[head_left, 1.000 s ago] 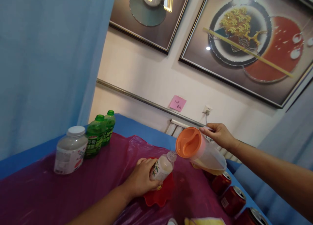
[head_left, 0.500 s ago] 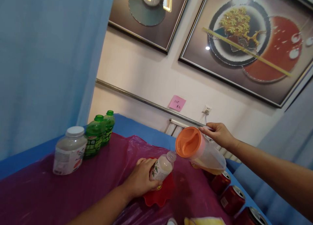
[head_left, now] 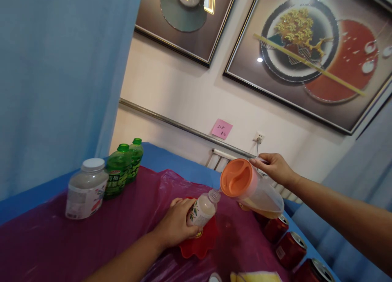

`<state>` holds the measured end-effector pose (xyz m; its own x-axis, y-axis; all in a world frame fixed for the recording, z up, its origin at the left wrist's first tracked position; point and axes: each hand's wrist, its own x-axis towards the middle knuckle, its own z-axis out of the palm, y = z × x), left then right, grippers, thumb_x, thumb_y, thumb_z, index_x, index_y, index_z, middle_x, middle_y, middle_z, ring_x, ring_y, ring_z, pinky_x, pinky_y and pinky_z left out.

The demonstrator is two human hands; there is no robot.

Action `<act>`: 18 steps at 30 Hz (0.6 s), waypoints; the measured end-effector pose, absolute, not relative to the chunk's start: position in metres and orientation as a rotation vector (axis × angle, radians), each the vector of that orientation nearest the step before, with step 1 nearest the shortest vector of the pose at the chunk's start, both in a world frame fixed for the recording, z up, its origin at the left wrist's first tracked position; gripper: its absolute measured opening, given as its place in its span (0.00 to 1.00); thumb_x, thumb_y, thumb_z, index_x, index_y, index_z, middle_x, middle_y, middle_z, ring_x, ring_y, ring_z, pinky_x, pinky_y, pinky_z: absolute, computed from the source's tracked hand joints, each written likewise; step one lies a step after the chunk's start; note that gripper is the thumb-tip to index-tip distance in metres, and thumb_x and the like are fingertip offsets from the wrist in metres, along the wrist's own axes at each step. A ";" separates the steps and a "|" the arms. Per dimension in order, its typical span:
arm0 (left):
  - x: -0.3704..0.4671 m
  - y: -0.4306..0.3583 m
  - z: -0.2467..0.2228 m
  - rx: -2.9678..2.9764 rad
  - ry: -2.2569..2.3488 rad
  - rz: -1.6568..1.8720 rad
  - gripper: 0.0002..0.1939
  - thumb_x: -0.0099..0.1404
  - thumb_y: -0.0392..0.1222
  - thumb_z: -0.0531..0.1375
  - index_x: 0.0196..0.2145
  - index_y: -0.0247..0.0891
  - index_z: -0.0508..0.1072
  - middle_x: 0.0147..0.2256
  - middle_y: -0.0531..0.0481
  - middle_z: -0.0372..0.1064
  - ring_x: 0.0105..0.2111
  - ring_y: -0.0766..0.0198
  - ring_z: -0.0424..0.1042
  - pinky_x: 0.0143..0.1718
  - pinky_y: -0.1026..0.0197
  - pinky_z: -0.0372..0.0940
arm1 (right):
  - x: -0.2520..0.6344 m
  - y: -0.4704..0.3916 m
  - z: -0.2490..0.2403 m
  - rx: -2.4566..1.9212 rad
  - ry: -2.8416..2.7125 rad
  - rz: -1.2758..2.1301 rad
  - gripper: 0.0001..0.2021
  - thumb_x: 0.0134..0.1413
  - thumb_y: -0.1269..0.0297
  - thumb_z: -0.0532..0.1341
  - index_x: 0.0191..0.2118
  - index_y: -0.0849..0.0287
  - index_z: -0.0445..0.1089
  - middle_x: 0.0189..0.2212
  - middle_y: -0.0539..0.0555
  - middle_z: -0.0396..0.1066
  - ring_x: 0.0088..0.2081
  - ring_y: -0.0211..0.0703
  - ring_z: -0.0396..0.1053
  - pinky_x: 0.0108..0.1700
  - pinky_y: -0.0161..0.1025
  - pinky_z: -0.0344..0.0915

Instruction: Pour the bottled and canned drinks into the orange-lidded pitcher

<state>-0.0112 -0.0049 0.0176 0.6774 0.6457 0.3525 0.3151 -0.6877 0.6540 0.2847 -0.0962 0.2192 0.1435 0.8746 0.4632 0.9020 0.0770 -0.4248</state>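
My left hand (head_left: 177,223) is wrapped round a small clear bottle (head_left: 200,212) with a leaf-print label, tilted to the right above a scalloped red dish (head_left: 196,247). Its open mouth is beside the orange lid (head_left: 236,177) of a clear pitcher (head_left: 265,197). My right hand (head_left: 275,167) is closed on the pitcher's handle, which is mostly hidden by the fingers. The pitcher leans on its side, lid toward the bottle, with yellowish liquid along its lower wall. Whether liquid flows between them is too small to tell.
Purple plastic sheeting (head_left: 122,233) covers a blue table. A white-lidded jar (head_left: 85,192) and two green bottles (head_left: 116,174) stand at left. Red cans (head_left: 290,249) line the right edge. Yellow cloth (head_left: 255,277) and a white cap (head_left: 214,277) lie at the front.
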 end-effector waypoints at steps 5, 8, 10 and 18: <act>-0.011 -0.005 0.017 2.336 0.743 0.775 0.31 0.48 0.47 0.71 0.50 0.44 0.72 0.48 0.48 0.75 0.49 0.48 0.70 0.58 0.47 0.55 | 0.283 -0.097 0.220 -1.771 -1.702 -0.055 0.31 0.50 0.33 0.62 0.19 0.53 0.50 0.18 0.43 0.43 0.22 0.34 0.43 0.23 0.36 0.42; -0.011 -0.004 0.017 2.342 0.744 0.771 0.31 0.48 0.47 0.71 0.50 0.44 0.72 0.48 0.48 0.75 0.49 0.48 0.70 0.57 0.48 0.55 | 0.283 -0.097 0.219 -1.769 -1.704 -0.064 0.31 0.50 0.33 0.62 0.19 0.53 0.50 0.18 0.43 0.43 0.22 0.33 0.44 0.23 0.36 0.42; -0.011 -0.004 0.017 2.347 0.747 0.766 0.31 0.48 0.48 0.71 0.50 0.44 0.72 0.48 0.48 0.75 0.49 0.48 0.70 0.57 0.48 0.56 | 0.284 -0.096 0.218 -1.768 -1.708 -0.067 0.31 0.50 0.33 0.62 0.19 0.54 0.51 0.18 0.43 0.43 0.22 0.33 0.44 0.23 0.36 0.42; -0.011 -0.005 0.018 2.337 0.749 0.772 0.29 0.48 0.48 0.72 0.48 0.43 0.73 0.46 0.51 0.76 0.48 0.50 0.70 0.57 0.49 0.56 | 0.286 -0.095 0.217 -1.770 -1.713 -0.045 0.31 0.51 0.34 0.62 0.19 0.54 0.52 0.19 0.44 0.44 0.23 0.34 0.44 0.24 0.37 0.43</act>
<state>-0.0109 -0.0049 0.0179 0.6781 0.6488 0.3453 0.3259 -0.6865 0.6500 0.2860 -0.0946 0.2171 0.1394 0.8772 0.4595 0.9002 0.0811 -0.4279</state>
